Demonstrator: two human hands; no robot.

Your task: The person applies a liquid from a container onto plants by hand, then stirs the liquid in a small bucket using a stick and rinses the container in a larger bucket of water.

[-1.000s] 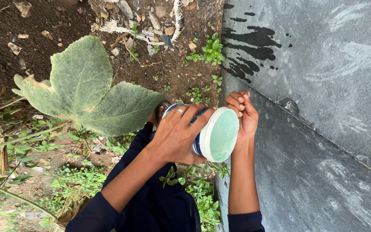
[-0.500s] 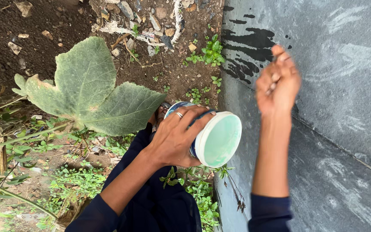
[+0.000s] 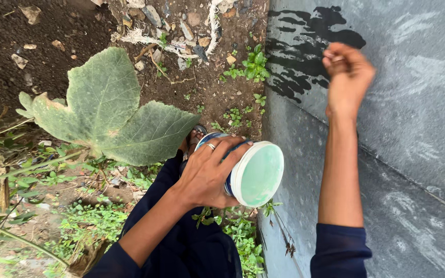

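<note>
Left hand (image 3: 207, 172) wraps a round white tub (image 3: 251, 172) with a blue band from the side, fingers curled over its wall, grip closed on it. Tub is tilted, its pale green inside facing the grey wall (image 3: 413, 128) and held just off the wall's lower edge, above small green weeds (image 3: 240, 231). Right hand (image 3: 347, 77) is raised against the wall, well apart from the tub, beside the black paint marks (image 3: 305, 56). Its fingertips are pressed together; something small may be pinched between them, cannot tell what. Large green leaf (image 3: 104, 110) sits just left of the left hand, over bare soil (image 3: 37, 36) with stones
</note>
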